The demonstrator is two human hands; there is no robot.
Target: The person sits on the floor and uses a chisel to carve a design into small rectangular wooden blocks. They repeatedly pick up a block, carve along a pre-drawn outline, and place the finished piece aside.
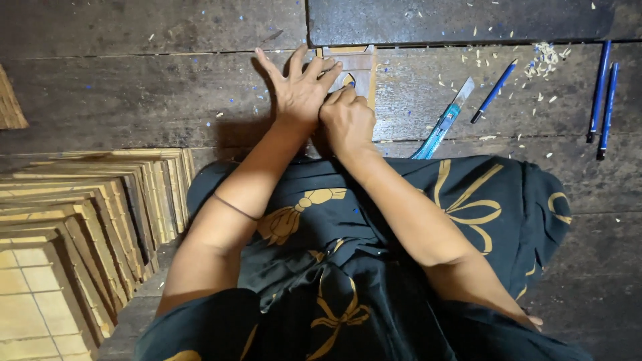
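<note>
My left hand (299, 85) lies flat with fingers spread on a small pale wooden panel (358, 63) on the dark plank floor, pressing it down. My right hand (348, 120) is fisted right beside it, its fingers closed on a small tool whose tip touches the panel near a dark cut-out; the tool itself is mostly hidden. Both forearms reach forward over my lap, which is covered by a black cloth with gold patterns (401, 220).
A teal utility knife (445, 120) lies right of my hands, with a blue pen (493, 91) beyond it and two more blue pens (602, 93) at far right. Wood shavings (545, 57) are scattered there. A stack of pale wooden panels (87, 227) sits at left.
</note>
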